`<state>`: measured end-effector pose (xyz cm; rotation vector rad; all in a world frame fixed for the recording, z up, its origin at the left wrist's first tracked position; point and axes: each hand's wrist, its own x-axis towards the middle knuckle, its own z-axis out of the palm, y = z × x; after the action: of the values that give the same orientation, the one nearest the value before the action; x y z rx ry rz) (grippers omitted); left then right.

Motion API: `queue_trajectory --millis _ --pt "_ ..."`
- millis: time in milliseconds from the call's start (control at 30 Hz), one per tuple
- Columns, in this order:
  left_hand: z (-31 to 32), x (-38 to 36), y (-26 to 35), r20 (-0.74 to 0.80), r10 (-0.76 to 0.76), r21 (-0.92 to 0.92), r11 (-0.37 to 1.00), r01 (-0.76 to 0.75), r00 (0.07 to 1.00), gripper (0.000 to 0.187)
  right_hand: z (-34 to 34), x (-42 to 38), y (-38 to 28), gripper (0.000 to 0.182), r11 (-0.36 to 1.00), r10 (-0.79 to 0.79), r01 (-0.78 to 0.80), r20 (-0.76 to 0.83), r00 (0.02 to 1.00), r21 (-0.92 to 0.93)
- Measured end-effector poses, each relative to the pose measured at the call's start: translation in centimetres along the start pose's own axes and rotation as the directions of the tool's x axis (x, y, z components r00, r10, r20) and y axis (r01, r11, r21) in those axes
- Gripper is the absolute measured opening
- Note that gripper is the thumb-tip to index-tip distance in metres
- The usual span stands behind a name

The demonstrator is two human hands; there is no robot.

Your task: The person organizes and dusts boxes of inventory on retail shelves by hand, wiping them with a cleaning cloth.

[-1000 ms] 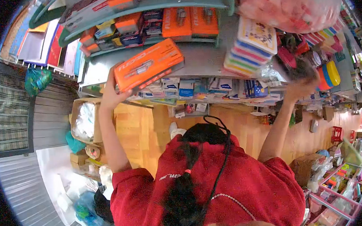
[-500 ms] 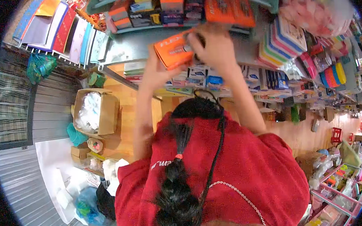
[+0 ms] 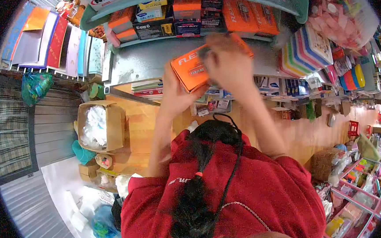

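Note:
An orange box point(image 3: 192, 74) with FLEX lettering lies tilted in my left hand point(image 3: 177, 91), fingers wrapped round its left end and underside. My right hand point(image 3: 233, 67) is over the box's right part, curled and smeared by motion. A small dark thing point(image 3: 204, 53) shows at its fingertips, against the box face; I cannot tell what it is. Orange also shows behind the right hand, towards the shelf. The box is in front of a grey metal shelf point(image 3: 140, 58).
Above, a green-edged shelf holds several boxes, with orange boxes point(image 3: 240, 16) at its right end. Stacked coloured pads point(image 3: 305, 49) stand at right. Hanging bags and folders point(image 3: 57, 42) are at left. A cardboard box point(image 3: 115, 126) of white plastic sits on the wooden floor below.
The view has shifted, and the upper shelf shows more. The box has moved slightly right and down in view, still in my left hand. My right hand has moved over its right part.

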<state>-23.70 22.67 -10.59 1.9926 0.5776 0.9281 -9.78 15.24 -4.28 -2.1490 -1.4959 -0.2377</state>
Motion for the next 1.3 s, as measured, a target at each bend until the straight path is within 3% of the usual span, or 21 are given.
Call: queue_trajectory --millis 33,67,100,167,200,233,267,367,467,533,633,667,733,833,867,967,1000,1067,1167,1233,1300 --pt "-0.1 0.1 0.2 0.000 0.022 0.056 0.998 -0.022 1.000 0.079 0.2 -0.3 -2.3 0.036 0.997 0.015 -0.025 0.131 0.991 0.070" --pt "0.2 -0.6 -1.2 0.044 -0.058 -0.090 0.994 0.062 0.997 0.080 0.1 -0.6 -4.2 0.037 0.995 -0.051 0.033 0.200 0.979 0.094" --pt "0.8 -1.9 -3.8 0.100 -0.132 -0.227 0.962 0.152 0.986 0.080 0.5 -0.9 -4.3 0.037 0.979 -0.153 0.139 0.085 0.985 0.147" --pt "0.3 -2.0 -4.4 0.119 -0.098 -0.145 0.983 0.115 0.988 0.081 1.7 -1.4 -4.6 0.037 0.908 -0.328 0.360 -0.172 0.929 0.212" --pt "-0.2 -1.0 -2.5 0.090 0.007 0.066 0.998 -0.013 0.996 0.081 0.6 -1.1 -3.2 0.039 0.888 -0.397 0.413 -0.117 0.910 0.202" --pt "-0.5 -0.3 -0.8 0.079 0.115 0.273 0.953 -0.132 0.990 0.082 -0.2 -0.6 -1.7 0.039 0.939 -0.286 0.284 -0.019 0.958 0.192" --pt "-0.6 0.1 0.4 0.047 0.081 0.097 0.992 -0.086 0.996 0.082 -0.7 -0.1 0.1 0.039 0.974 -0.165 0.150 0.077 0.983 0.167" --pt "0.5 -0.2 -1.3 -0.004 0.041 -0.077 0.996 -0.041 0.999 0.081 0.3 0.3 3.6 0.036 0.998 -0.070 0.068 -0.173 0.982 -0.013" --pt "-0.2 0.1 0.0 0.038 0.045 0.025 0.999 -0.046 0.998 0.078 0.9 -0.6 -1.0 0.040 0.995 0.067 -0.059 -0.106 0.992 0.085" --pt "-0.7 -0.1 -1.5 0.143 0.278 0.353 0.882 -0.312 0.950 0.078 1.3 -1.7 -4.0 0.042 0.982 -0.155 0.168 -0.138 0.978 0.090" --pt "-1.4 0.0 -2.4 0.185 0.272 0.310 0.896 -0.319 0.944 0.084 0.8 -1.8 -3.2 0.041 0.925 -0.341 0.352 -0.098 0.935 0.145" --pt "-1.1 0.0 -1.8 0.137 0.171 0.198 0.960 -0.196 0.976 0.086 0.3 -1.4 -1.6 0.040 0.904 -0.388 0.393 -0.066 0.919 0.165" --pt "-0.8 -0.4 -0.9 0.087 0.009 0.049 0.999 -0.013 0.996 0.091 -0.5 0.0 2.3 0.039 0.987 -0.121 0.116 0.045 0.992 0.109" --pt "-0.7 -0.4 -1.1 0.064 0.100 0.025 0.994 -0.102 0.993 0.094 0.0 0.3 4.4 0.038 0.994 -0.086 0.098 -0.220 0.972 0.044" --pt "-0.5 -0.5 -1.1 0.071 0.094 -0.037 0.995 -0.091 0.993 0.095 1.0 -0.1 3.9 0.035 1.000 -0.015 0.019 -0.289 0.957 0.011" --pt "0.3 -0.5 -2.7 0.068 0.138 -0.123 0.984 -0.129 0.988 0.097 3.3 -2.4 0.8 0.033 0.950 -0.197 0.292 -0.508 0.839 0.114" --pt "0.6 -0.6 -4.5 0.062 0.184 -0.086 0.980 -0.179 0.981 0.098 3.4 -3.0 -0.5 0.033 0.920 -0.272 0.375 -0.505 0.819 0.112" --pt "-0.4 -0.7 -4.6 0.076 0.338 0.192 0.918 -0.346 0.938 0.093 3.3 -3.9 -2.5 0.032 0.843 -0.411 0.527 -0.498 0.763 0.112" --pt "-0.6 -0.5 -1.5 0.044 0.202 0.050 0.978 -0.204 0.978 0.086 3.0 -1.9 1.7 0.028 0.717 -0.520 0.677 -0.519 0.678 0.167" --pt "-0.4 -0.6 -0.3 0.016 0.201 0.021 0.979 -0.202 0.979 0.080 3.8 -1.1 6.6 0.023 0.833 -0.314 0.495 -0.524 0.792 0.248" --pt "0.0 -0.5 -0.8 -0.005 0.244 0.003 0.970 -0.244 0.970 0.080 3.8 -1.2 6.0 0.022 0.923 -0.150 0.328 -0.597 0.788 0.200"
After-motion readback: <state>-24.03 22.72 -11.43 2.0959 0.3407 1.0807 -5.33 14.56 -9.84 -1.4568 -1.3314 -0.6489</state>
